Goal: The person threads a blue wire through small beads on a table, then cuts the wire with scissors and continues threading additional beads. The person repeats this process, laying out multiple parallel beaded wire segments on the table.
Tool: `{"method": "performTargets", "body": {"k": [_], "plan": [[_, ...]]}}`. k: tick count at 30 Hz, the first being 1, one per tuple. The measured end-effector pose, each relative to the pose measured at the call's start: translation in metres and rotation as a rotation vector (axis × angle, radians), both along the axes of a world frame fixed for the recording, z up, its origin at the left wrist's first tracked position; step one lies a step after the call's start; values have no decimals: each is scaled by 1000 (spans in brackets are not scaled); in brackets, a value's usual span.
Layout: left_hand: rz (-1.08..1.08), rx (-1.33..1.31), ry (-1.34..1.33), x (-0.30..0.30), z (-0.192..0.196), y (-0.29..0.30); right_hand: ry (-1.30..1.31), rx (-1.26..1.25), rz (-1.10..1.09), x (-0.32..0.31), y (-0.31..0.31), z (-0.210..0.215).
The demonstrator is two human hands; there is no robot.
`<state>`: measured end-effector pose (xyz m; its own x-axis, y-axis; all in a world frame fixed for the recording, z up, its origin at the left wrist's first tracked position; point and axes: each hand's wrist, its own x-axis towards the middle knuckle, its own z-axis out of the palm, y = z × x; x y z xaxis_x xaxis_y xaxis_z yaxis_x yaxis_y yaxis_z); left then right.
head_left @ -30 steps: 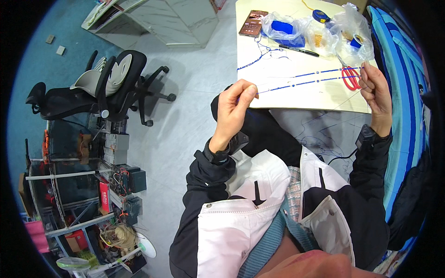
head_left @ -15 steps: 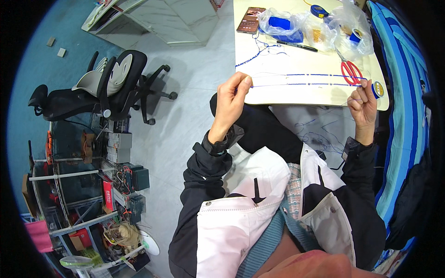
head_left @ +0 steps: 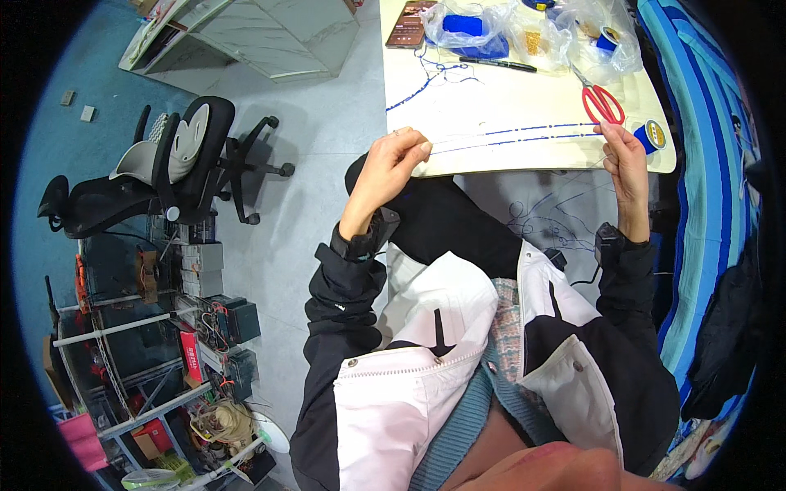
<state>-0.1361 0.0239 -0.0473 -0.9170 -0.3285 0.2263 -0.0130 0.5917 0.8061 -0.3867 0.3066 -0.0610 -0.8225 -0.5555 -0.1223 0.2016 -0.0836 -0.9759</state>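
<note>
Two thin beaded strands [head_left: 536, 128], blue with paler beads at intervals, run side by side between my hands above the near edge of the table. At their left end, my left hand [head_left: 388, 170] pinches the fine bare thread between thumb and fingers. My right hand [head_left: 625, 160] is closed on the right end of the strands, thumb and index finger together. Just beyond it lie red-handled scissors [head_left: 603, 105], blades pointing away. A blue spool of thread [head_left: 648, 137] with a gold label is to the right of this hand.
On the cream table [head_left: 499, 98] lie a black pen [head_left: 498, 64], a phone [head_left: 407, 29], a bag with blue contents [head_left: 463, 26], a bag of gold beads [head_left: 534, 41] and another blue beaded string [head_left: 409, 99]. Blue-striped fabric [head_left: 696, 164] borders the right; an office chair [head_left: 155, 164] stands left.
My view has shifted, so the table sits farther left and up. Relative to the scissors, my right hand has moved slightly left. Both hands still hold the strands.
</note>
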Motion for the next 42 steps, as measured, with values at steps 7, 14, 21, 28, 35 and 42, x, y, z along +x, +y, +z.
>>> {"method": "performTargets", "body": {"k": [7,14,21,28,35,42], "plan": [[-69,68,-284,-34,-25,-11,519,398,-125,-6,0,-32],[-56,-488,-269,-61,-45,0,906,842,-150,-10,-4,-47],[1,-563,-360,-63,-43,3,1041,863,-220,-12,-7,-50],[0,-591,-298,-61,-45,-1,1069,788,-267,-7,-6,-54],[2,-558,-386,-57,-39,-1,933,736,-283,-4,3,-45],[162,-284,-335,-32,-27,-36,852,389,-171,24,10,-21]]}}
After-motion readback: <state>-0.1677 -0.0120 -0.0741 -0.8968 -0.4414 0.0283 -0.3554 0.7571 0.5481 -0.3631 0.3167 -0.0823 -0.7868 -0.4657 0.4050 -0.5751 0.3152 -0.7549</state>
